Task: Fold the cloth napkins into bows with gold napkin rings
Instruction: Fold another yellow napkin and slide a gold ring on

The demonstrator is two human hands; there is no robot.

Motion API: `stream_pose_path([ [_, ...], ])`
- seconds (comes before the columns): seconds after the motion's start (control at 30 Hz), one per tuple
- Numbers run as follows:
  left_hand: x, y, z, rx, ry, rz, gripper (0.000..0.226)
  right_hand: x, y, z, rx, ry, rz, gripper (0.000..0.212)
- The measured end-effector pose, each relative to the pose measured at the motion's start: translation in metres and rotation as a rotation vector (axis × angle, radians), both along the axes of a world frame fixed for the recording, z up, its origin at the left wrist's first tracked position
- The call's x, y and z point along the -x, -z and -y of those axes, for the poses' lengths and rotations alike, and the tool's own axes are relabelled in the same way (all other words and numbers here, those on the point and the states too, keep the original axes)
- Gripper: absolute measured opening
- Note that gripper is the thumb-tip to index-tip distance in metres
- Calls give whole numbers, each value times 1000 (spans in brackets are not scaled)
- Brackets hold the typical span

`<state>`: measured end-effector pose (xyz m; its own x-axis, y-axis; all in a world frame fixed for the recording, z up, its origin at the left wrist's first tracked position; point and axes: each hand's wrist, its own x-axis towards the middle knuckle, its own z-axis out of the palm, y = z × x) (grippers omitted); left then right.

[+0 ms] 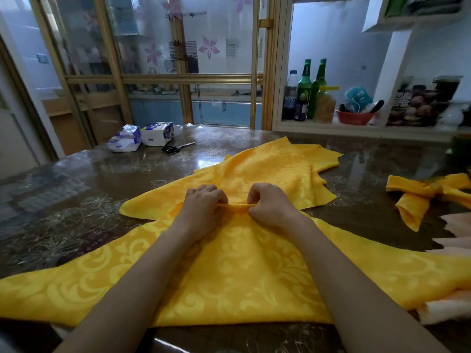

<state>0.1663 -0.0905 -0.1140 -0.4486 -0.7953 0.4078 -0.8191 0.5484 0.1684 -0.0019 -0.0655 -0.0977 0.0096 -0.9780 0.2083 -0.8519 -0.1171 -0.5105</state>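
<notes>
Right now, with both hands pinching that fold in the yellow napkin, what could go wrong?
1. The pinched fold between the left hand and right hand is thin; if either grip loosens, it may well fall flat.
2. The second napkin beyond lies against the near napkin, so gathering could drag it along.
3. The table looks glossy, so the cloth might slide.

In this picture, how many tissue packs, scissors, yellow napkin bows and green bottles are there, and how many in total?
Tissue packs: 2
Scissors: 1
Yellow napkin bows: 1
Green bottles: 2
Total: 6
</notes>
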Motion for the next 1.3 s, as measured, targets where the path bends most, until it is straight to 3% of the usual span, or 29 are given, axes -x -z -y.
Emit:
stream_pose_path([
  [0.1, -1, -1, -4, -77, 16, -74, 17, 2, -4, -1, -108, -20, 27, 25],
  [0.3, -4, -2, -7, -197, 60, -107, 15, 6, -13, 4, -372, -29, -6, 12],
  [0.4, -3, -3, -6, -206, 21, -93, 13, 7, -17, 1, -350, -40, -24, 8],
  [0.53, -6, -3, -8, -285, 41, -210, 5, 9, -15, -2, -279, -57, -5, 11],
  [0.67, -10, -1, -14, -379, 32, -356, 15, 8, -14, -1, -234, -53, 20, 30],
  [0.73, -9, 2, -15, -300, 20, -256, 25, 5, -10, -2, -199, -42, -19, 23],
  [0.87, 2, -4, -12, -123, -59, 211, 28, -4, 0, -9, -101, -28, -104, 12],
  [0.97, 16, -14, -23, 14, -174, 410, 30, -16, -4, -20, -11, -22, -291, 14],
  [1.07, 21, -12, -42, 95, -203, 428, 30, -22, -3, -31, 51, -40, -532, 22],
  [1.13, 18, -7, -53, 90, -191, 442, 30, -18, -5, -39, -8, -83, -594, 24],
  [1.23, 14, -10, -63, 10, -173, 483, 30, -7, -11, -49, -92, -126, -484, 26],
  [1.3, 12, -13, -65, -68, -176, 417, 28, -2, -8, -53, -95, -133, -322, 25],
])
